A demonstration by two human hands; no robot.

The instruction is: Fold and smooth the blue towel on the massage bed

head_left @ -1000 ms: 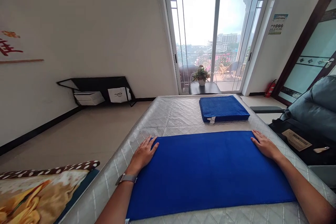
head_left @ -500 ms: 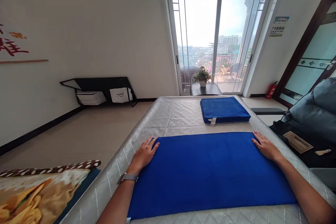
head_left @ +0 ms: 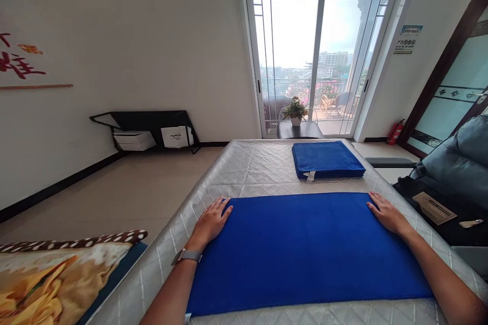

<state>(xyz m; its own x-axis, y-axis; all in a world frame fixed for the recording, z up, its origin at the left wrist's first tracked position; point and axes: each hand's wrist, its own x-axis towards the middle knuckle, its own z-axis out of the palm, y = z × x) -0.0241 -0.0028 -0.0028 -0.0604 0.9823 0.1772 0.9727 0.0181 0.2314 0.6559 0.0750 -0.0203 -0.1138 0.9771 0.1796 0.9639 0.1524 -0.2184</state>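
Note:
A blue towel lies spread flat across the mattress, its long side running left to right. My left hand rests flat on its far left corner, fingers stretched out, with a watch on the wrist. On the far right corner lies my right hand, also flat, with the fingers extended. Neither hand grips the cloth. Just beyond the towel sits a stack of folded blue towels, with a white tag showing at its front edge.
A patterned blanket lies low at the left. On the right are a dark armchair and a black bag with a cardboard label. A potted plant stands on a chair by the sliding glass door. A fire extinguisher stands near the wall.
The whole view has shifted very slightly. Both hands stay flat on the towel's far corners, and the towel and stack have not visibly moved.

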